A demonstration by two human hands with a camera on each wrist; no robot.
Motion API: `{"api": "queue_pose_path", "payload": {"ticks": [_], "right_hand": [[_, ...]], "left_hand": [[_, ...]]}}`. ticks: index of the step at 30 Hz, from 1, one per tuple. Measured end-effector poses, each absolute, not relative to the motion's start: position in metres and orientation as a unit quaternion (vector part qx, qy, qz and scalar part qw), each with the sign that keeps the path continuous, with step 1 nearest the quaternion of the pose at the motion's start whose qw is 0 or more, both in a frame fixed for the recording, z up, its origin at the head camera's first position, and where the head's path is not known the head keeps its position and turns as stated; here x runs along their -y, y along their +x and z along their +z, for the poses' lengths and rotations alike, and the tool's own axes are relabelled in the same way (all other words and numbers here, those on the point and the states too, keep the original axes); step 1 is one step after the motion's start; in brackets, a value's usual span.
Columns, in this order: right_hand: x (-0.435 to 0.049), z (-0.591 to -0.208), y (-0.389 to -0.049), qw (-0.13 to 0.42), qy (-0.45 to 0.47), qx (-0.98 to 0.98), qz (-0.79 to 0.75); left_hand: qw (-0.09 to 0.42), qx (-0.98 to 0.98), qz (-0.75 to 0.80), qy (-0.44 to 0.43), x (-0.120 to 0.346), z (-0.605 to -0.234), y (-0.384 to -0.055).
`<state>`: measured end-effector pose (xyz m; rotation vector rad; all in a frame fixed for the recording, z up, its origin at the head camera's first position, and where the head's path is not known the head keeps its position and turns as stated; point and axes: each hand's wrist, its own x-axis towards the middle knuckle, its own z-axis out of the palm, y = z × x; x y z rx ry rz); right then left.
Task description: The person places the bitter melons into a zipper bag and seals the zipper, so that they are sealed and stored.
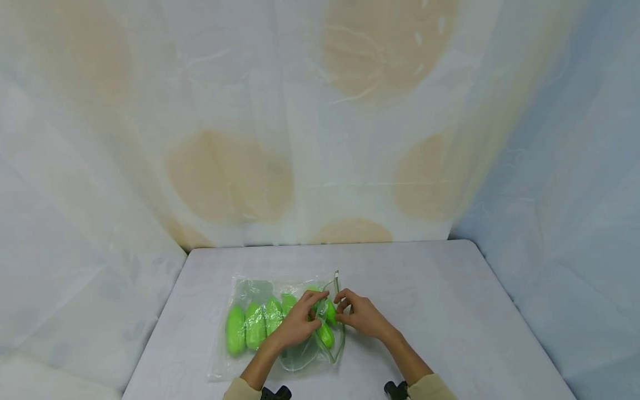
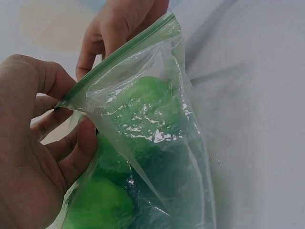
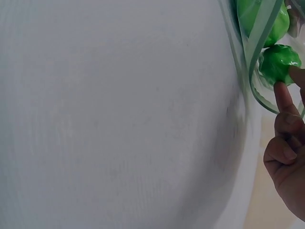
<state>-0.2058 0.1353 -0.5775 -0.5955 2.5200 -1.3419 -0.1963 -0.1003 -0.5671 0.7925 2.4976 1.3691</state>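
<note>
A clear zip bag lies on the table, its green-edged mouth at the right and gaping. Several bright green, glossy, oblong pieces, like smooth gourds, sit inside it. At the mouth, my left hand pinches the bag's film; the left wrist view shows its fingers at the green zip strip. Facing it, my right hand reaches into the opening. In the right wrist view, its thumb and a finger pinch the end of a lumpy green piece just inside the mouth.
The table has a pale cloth-like cover and rounded far corners. Patterned sheets hang behind it and on both sides. Dark wrist mounts show at both sleeves.
</note>
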Motion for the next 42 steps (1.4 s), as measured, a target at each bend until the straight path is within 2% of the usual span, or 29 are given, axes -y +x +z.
{"api": "queue_pose_path", "payload": {"ticks": [10, 22, 42], "right_hand": [[-0.128, -0.581, -0.208, 0.078, -0.206, -0.864, -0.453], [-0.130, -0.582, -0.207, 0.071, -0.204, -0.867, -0.450], [-0.149, -0.580, -0.217, 0.050, -0.130, -0.877, -0.459]], "left_hand": [[0.087, -0.844, 0.456, 0.268, 0.099, -0.567, -0.196], [0.097, -0.844, 0.458, 0.261, 0.101, -0.567, -0.196], [0.112, -0.844, 0.461, 0.250, 0.105, -0.560, -0.196]]}}
